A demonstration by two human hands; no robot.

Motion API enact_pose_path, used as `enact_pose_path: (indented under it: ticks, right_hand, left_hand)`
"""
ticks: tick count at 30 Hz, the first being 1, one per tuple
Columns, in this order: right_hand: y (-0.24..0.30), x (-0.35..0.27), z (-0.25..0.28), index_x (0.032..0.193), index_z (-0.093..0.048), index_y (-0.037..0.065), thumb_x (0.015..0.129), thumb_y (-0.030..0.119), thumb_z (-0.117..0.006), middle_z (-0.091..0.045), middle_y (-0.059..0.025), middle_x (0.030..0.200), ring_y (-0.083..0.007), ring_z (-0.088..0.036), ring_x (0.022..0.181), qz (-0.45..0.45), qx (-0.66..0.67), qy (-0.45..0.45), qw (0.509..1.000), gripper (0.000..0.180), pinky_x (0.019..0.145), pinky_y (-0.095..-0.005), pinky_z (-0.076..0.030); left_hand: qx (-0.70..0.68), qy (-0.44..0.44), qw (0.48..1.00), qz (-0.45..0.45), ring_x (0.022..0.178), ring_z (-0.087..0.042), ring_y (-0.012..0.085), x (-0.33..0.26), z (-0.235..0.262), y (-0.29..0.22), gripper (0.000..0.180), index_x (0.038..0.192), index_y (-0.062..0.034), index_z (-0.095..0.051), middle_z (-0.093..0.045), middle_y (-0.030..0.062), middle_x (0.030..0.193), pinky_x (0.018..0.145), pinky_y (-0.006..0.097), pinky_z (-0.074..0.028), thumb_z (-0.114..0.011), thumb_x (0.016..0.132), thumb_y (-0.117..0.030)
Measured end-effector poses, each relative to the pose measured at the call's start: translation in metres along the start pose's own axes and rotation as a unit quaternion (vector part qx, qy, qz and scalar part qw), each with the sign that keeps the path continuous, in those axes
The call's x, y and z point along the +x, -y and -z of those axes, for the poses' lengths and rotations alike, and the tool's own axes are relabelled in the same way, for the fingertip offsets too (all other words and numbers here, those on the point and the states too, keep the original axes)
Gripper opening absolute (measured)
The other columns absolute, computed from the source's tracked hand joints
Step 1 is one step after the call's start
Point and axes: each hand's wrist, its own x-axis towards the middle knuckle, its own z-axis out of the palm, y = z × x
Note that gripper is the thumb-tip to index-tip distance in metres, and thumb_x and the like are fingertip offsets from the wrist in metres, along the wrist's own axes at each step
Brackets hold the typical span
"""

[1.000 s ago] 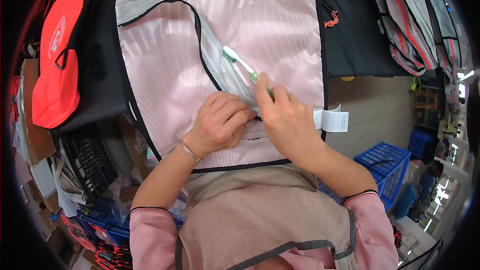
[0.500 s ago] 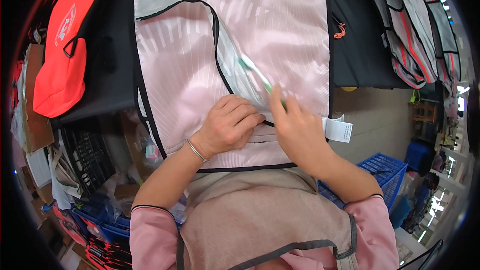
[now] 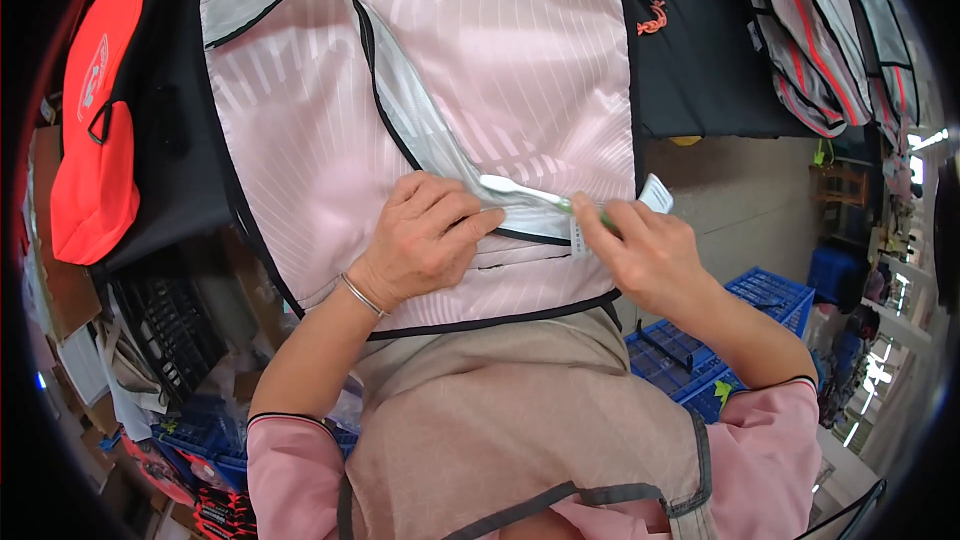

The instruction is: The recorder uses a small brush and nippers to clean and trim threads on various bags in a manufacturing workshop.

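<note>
Her left hand (image 3: 425,240) presses the pink striped fabric panel (image 3: 450,90) flat, fingers together, so the right hand (image 3: 645,250), fingers clamped on a green-and-white toothbrush (image 3: 525,193), can scrub its seam.

Pale pink striped woven cloth panel (image 3: 480,70) is showing a smooth, faintly sheened surface, edged in matt black fabric binding. Grey zipper tape (image 3: 420,130) is looking slightly shiny. White and green plastic toothbrush (image 3: 530,195) is reading glossy and hard. Thin metal bangle (image 3: 362,295) is glinting. Beige cloth apron (image 3: 500,410) is appearing matt. Blue plastic crate (image 3: 700,360) is looking smooth, dull. Red fabric backpack (image 3: 95,140) is looking matt.
</note>
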Motion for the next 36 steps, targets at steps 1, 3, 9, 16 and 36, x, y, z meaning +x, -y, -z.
enact_pose_path:
  ticks: [1,3,9,16,36]
  right_hand:
    - [0.002,0.006,-0.005,0.126,-0.061,0.003,0.072,0.006,-0.063,-0.055,-0.0026,0.083,-0.0142,-0.058,0.065,0.011,-0.010,-0.012,1.000,0.054,0.050,-0.0279,-0.046]
    - [0.001,0.005,0.000,0.125,-0.062,0.003,0.072,0.007,-0.063,-0.054,-0.0027,0.082,-0.0146,-0.058,0.065,0.008,-0.013,-0.001,1.000,0.054,0.050,-0.0280,-0.046]
    - [-0.016,-0.025,0.020,0.124,-0.062,0.003,0.072,0.009,-0.063,-0.054,-0.0027,0.080,-0.0155,-0.058,0.066,-0.012,-0.023,0.046,0.999,0.053,0.050,-0.0283,-0.046]
    - [-0.063,-0.007,0.035,0.113,-0.065,0.011,0.074,0.013,-0.062,-0.051,0.0012,0.077,-0.0126,-0.057,0.066,0.062,-0.051,0.053,0.995,0.039,0.053,-0.0278,-0.048]
    - [-0.058,0.124,-0.022,0.127,-0.058,0.011,0.079,0.030,-0.080,-0.066,-0.0086,0.103,-0.0235,-0.067,0.077,-0.170,0.200,-0.293,0.919,0.057,0.068,-0.0335,-0.055]
  left_hand:
    - [0.000,0.003,1.000,0.000,0.086,-0.059,0.0186,0.000,0.001,0.000,0.033,0.099,-0.0098,-0.069,-0.058,-0.0002,0.086,0.082,0.034,-0.043,-0.065,0.067,-0.002]
    - [-0.008,0.006,1.000,0.000,0.086,-0.058,0.0187,0.000,0.001,0.000,0.033,0.099,-0.0098,-0.069,-0.057,-0.0004,0.085,0.081,0.034,-0.043,-0.066,0.067,-0.002]
    - [-0.005,-0.006,1.000,-0.002,0.086,-0.058,0.0185,-0.003,-0.003,0.000,0.036,0.098,-0.0104,-0.069,-0.057,-0.0003,0.086,0.080,0.034,-0.043,-0.066,0.063,-0.001]
    - [-0.009,-0.002,1.000,0.002,0.087,-0.058,0.0189,-0.004,0.000,0.003,0.037,0.096,-0.0116,-0.070,-0.058,-0.0002,0.086,0.081,0.034,-0.043,-0.066,0.062,0.000]
    - [0.096,0.040,0.990,0.099,0.114,-0.057,0.0310,-0.002,0.036,0.007,0.032,0.108,-0.0102,-0.073,-0.068,0.0049,0.111,0.108,0.050,-0.039,-0.076,0.077,-0.012]
